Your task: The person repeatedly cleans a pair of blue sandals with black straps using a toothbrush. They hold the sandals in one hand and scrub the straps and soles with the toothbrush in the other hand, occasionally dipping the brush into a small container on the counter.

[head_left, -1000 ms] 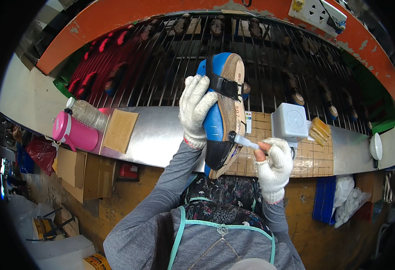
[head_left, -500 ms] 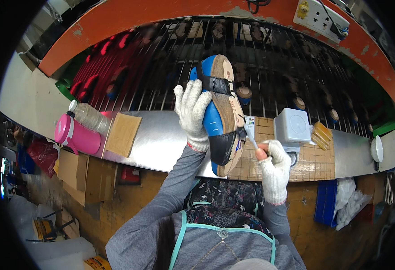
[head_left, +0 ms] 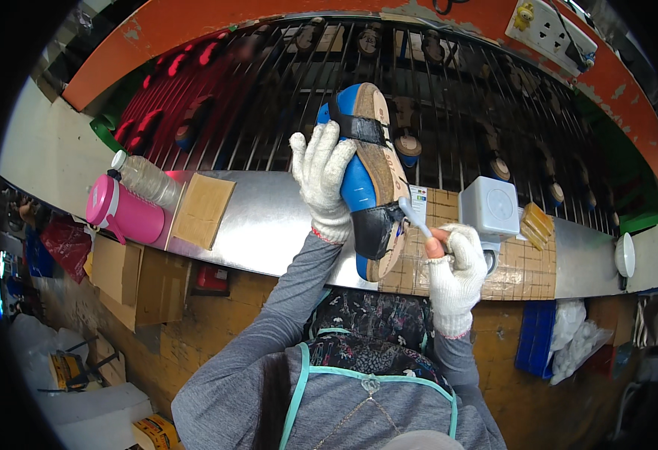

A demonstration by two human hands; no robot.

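Left hand (head_left: 323, 180) grasps a shoe (head_left: 374, 172); right hand (head_left: 456, 274) pinches a brush (head_left: 416, 217), newly turned at the sole's right edge, suggesting brushing continues.

Glare on metal tabletop (head_left: 258, 217)

Head view: left one of two fisheyes worn side by side on the person's (head_left: 411, 397) head. Looks down and forward, upright. Apron (head_left: 374, 361) close below; left hand (head_left: 323, 180) and right hand (head_left: 456, 277) near centre, over the surface (head_left: 265, 214). Barred rack (head_left: 273, 112) farther off. Orange frame (head_left: 194, 19) bends toward the rim.
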